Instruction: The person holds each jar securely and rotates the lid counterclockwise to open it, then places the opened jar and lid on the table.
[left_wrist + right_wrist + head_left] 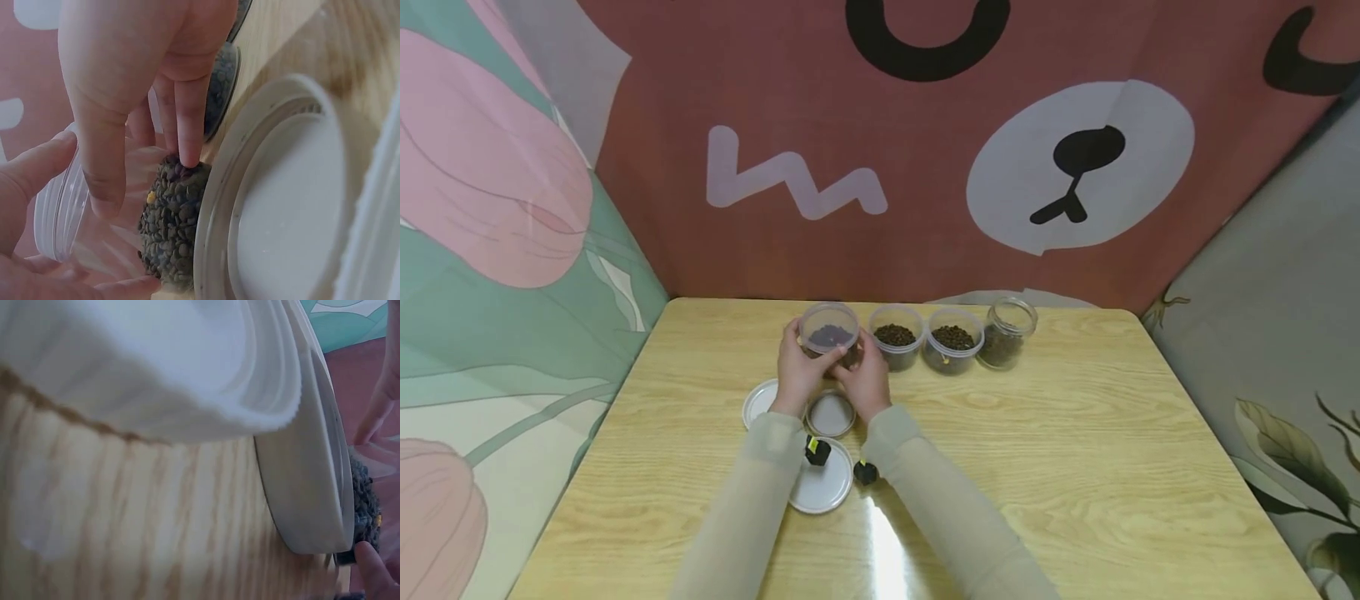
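Note:
A clear plastic tub (829, 321) partly filled with dark, pellet-like pieces (175, 219) is between both hands at the back left of the table. My left hand (800, 371) grips its left side, and my right hand (867, 377) holds the right side, the thumbs on the near wall. The left wrist view shows fingers of both hands on the see-through wall, with one small yellow bit among the pellets. Just in front of the tub lies a round, rimmed lid (831, 414). Another white lid (758, 406) is partly behind the left wrist.
Right of the hands stand two similar tubs, a nearer one (896, 337) and another (953, 342), both with brown pellets. Beside them is an uncovered glass jar (1006, 333) with dark contents. A white lid (823, 487) lies under the forearms. A patterned cloth (925, 250) hangs behind the table.

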Demonstrator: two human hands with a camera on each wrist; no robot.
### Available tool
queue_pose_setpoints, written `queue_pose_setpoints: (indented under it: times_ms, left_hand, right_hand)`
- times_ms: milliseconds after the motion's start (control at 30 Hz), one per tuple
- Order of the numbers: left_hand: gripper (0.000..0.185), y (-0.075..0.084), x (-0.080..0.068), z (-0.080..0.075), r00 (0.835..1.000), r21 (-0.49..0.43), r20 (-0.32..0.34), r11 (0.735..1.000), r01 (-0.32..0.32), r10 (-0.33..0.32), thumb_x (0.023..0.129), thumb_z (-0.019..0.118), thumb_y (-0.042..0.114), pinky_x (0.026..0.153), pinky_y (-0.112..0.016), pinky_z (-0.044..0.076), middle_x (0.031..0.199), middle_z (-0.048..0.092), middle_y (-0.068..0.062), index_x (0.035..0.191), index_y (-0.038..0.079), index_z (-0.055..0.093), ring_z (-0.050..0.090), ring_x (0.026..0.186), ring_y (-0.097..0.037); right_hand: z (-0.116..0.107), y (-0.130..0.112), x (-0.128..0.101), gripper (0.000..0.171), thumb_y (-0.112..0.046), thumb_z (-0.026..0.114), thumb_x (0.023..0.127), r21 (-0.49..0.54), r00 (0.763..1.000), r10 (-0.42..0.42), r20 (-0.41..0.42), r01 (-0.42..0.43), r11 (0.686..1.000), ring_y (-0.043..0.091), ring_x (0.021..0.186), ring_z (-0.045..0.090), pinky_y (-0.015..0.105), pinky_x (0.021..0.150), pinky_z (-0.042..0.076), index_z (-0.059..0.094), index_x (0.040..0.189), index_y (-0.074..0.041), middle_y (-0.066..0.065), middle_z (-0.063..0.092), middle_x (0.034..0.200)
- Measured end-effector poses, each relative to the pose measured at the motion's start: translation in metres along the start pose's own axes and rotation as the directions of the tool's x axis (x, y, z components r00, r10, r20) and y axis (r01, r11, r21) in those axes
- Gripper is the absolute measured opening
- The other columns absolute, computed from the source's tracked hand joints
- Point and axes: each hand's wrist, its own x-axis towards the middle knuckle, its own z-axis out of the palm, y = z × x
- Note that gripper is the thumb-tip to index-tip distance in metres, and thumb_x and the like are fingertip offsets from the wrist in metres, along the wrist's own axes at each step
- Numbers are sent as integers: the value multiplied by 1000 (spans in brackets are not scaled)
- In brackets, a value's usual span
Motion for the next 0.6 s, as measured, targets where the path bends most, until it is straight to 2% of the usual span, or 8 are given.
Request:
queue_pose_setpoints:
  times_ms: [133,267,433,600]
  left_hand:
    - [95,6,-6,4,1000,27,-16,999,-25,26,80,87,16,110,-48,42,153,38,-25,154,0,30,43,136,-39]
    - [97,13,-16,4,998,49,-31,998,-48,50,79,89,20,107,-48,46,151,36,-25,154,3,31,46,131,-41]
    - [98,20,-32,3,995,83,-36,993,-86,89,76,91,25,112,-51,40,148,33,-24,152,3,33,40,137,-39]
    - [96,24,-49,6,996,21,-27,996,-83,84,76,91,24,112,-50,42,148,31,-23,150,4,33,36,141,-38]
  right_hand:
    - [-5,-1,-3,70,-14,83,84,46,999,-28,-43,30,999,32,119,62,36,87,58,51,145,-7,15,60,139]
    - [-13,-4,-9,69,-13,82,85,78,998,-52,-44,55,995,34,122,60,34,89,58,50,146,-4,17,59,140]
    - [-26,-8,-22,71,-12,83,83,103,996,-77,-34,80,991,34,118,61,36,88,59,50,145,-2,18,62,133]
    - [-42,-7,-38,73,-18,85,83,64,992,-122,-30,123,990,29,118,61,34,93,57,51,147,-8,11,63,131]
